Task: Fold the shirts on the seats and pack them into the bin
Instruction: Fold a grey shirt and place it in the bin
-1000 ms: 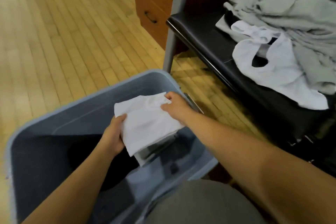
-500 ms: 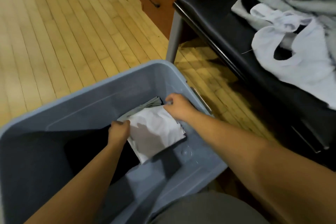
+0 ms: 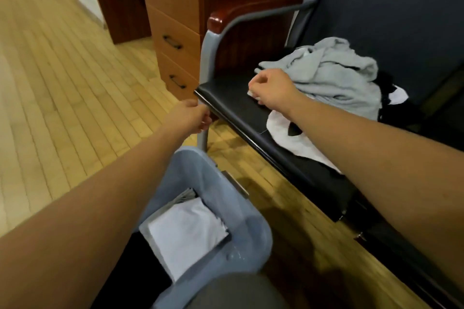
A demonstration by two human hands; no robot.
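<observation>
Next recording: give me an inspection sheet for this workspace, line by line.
Surface: black seat, bare at its front corner.
Job's things: folded white shirt lies in the blue bin; grey shirt, white shirt and black garment lie unfolded on the seat.
Clutter: nothing seen.
Hands: right hand is on the seat and pinches the white shirt's edge; left hand is curled in front of the seat's corner and holds nothing.
Cables: nothing seen.
Surroundings: wooden drawer unit, plank floor.
</observation>
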